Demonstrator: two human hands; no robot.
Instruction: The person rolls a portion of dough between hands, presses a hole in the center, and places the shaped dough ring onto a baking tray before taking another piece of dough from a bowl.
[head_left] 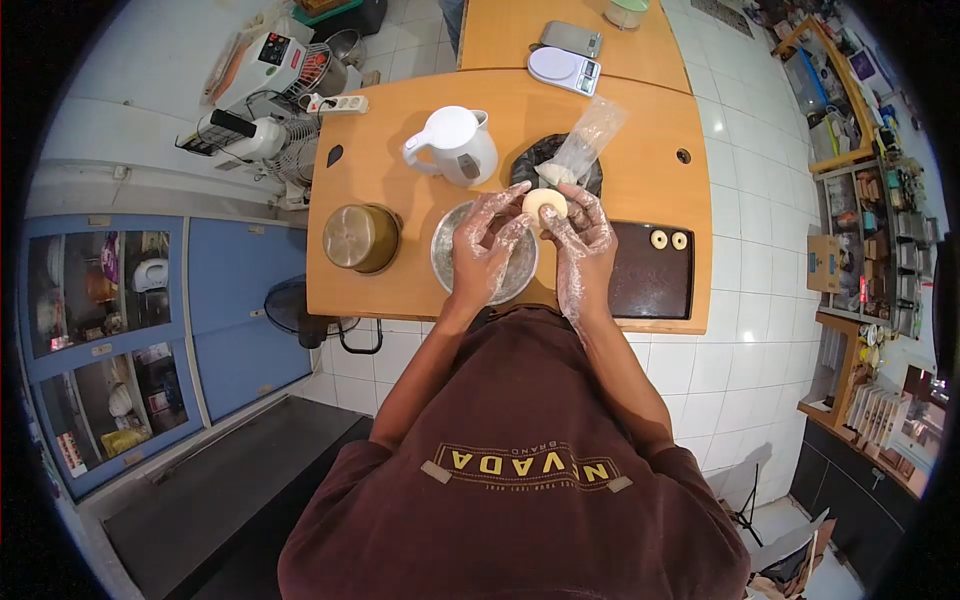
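A pale round piece of dough (543, 202) is held up between my two flour-covered hands, above the table. My left hand (486, 245) has its fingers at the dough's left side, over a metal bowl (441, 262). My right hand (583, 240) grips the dough from the right, with the thumb pressed on its middle. Just behind the dough are a clear plastic bag (592, 135) with white contents and a black plastic bag (535, 152). To the right, a dark baking tray (650, 280) bears two small dough rings (669, 240) near its back edge.
On the wooden table (400, 100) stand a white electric kettle (462, 150) and a brass-coloured pot (360, 238) at the left. Two scales (562, 68) lie at the back. A power strip (340, 104) rests at the back left edge. Blue cabinets (245, 290) stand farther left.
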